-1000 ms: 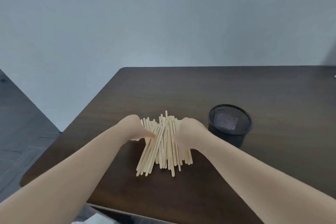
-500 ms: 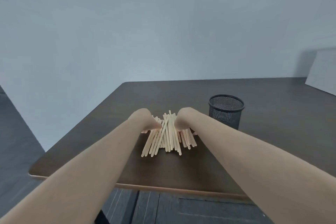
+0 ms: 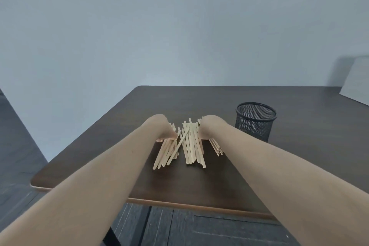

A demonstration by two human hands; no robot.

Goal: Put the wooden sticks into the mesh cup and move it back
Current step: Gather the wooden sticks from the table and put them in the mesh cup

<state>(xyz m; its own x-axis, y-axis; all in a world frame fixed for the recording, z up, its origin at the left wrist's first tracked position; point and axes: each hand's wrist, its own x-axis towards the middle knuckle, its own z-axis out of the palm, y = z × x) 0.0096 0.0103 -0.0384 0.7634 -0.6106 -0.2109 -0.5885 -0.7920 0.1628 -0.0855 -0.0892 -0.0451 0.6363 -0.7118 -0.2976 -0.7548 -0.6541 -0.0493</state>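
Both hands are down on the pile of wooden sticks (image 3: 187, 144), which lies flat on the dark table (image 3: 299, 156) approx. mid-frame, splayed like a fan w/ near ends spread toward 6 o'clock. Left hand (image 3: 159, 129) presses the pile's 9 o'clock flank; right hand (image 3: 207, 128) presses the 3 o'clock flank. Fingers of both curl away from the camera behind the knuckles, so I cannot tell if either is clenched round sticks or just cupped against them; nothing looks lifted off the table yet. Mesh cup (image 3: 254, 121) stands upright, empty as far as the rim shows, near the pile at roughly 2 o'clock from it, just beyond the right wrist, not touching. A pale board (image 3: 357, 80) leans at the far 2 o'clock edge, well apart. Step in hand, IMO: gather the fan into one bundle. To do it well: squeeze both flanks inward evenly so the loose left group closes on the centre group; sweep in the stragglers under the right forearm at 4 o'clock, which are partly hidden. One stick lies crosswise over the left group and prob. needs straightening first. Then tap ends level, grip round the middle w/ one hand, stand the bundle vertical over the cup and drop ends-first. Risk: thin, slick sticks slip out of a loose grip; the light cup may tip if hit sideways.
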